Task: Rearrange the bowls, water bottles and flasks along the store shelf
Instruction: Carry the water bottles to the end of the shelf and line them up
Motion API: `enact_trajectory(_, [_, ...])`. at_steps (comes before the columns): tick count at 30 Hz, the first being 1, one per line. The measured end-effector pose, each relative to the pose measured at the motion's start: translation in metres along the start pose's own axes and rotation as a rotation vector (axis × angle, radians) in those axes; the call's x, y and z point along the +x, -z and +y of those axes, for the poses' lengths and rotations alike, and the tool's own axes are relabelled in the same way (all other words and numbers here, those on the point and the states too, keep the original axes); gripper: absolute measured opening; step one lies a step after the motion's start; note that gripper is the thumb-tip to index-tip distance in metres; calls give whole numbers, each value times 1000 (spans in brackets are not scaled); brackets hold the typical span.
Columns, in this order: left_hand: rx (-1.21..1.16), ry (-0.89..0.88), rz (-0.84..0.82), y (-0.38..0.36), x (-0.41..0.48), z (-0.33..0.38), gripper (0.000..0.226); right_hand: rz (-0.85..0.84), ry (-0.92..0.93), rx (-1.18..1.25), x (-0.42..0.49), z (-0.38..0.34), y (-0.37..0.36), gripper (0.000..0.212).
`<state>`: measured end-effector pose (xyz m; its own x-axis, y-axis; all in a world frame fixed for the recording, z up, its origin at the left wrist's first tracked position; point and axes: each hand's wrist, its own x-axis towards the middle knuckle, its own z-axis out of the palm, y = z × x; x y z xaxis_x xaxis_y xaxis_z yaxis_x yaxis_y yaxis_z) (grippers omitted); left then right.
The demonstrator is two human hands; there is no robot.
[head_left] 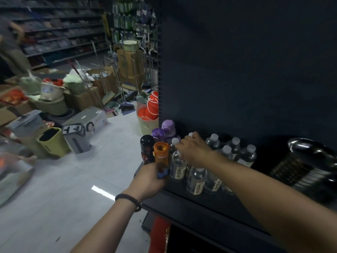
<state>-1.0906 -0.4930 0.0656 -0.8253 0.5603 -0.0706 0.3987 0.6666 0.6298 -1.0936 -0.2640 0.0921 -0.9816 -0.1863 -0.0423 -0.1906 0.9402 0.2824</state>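
Observation:
On the dark shelf (184, 203) stand several clear water bottles (196, 180) with white caps. My left hand (148, 179) grips an orange flask (161, 154) near its base at the shelf's left end. My right hand (194, 152) reaches over the bottles and holds the top of one water bottle (177, 165). A black flask (146, 149) stands just left of the orange one. Two purple flasks (168, 129) sit behind them. A stack of steel bowls (306, 161) sits at the right.
The shelf's dark back panel (246, 70) rises behind the bottles. On the floor to the left lie cardboard boxes (85, 127), a yellow-green bin (52, 141), orange buckets (152, 106), brooms and dustpans. White floor tiles (73, 179) stretch beside the shelf.

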Motion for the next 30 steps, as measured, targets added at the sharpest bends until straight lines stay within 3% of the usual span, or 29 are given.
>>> enact_trajectory(4, [-112,-68,46,6,-6,5,37,92,-52,106,-20,4,32,19])
enact_trajectory(8, [-227,-159,97,11,-8,18,56,68,-112,393,-46,14,80,26])
enact_trajectory(13, [-352,-258,8,10,-8,45,77,119,-124,657,-95,29,128,20])
enact_trajectory(22, [-498,-371,-165,-44,-44,164,67,128,-326,747,-239,75,149,26])
enact_trajectory(30, [-493,-435,-358,-171,-122,323,60,182,-616,935,-467,141,117,29])
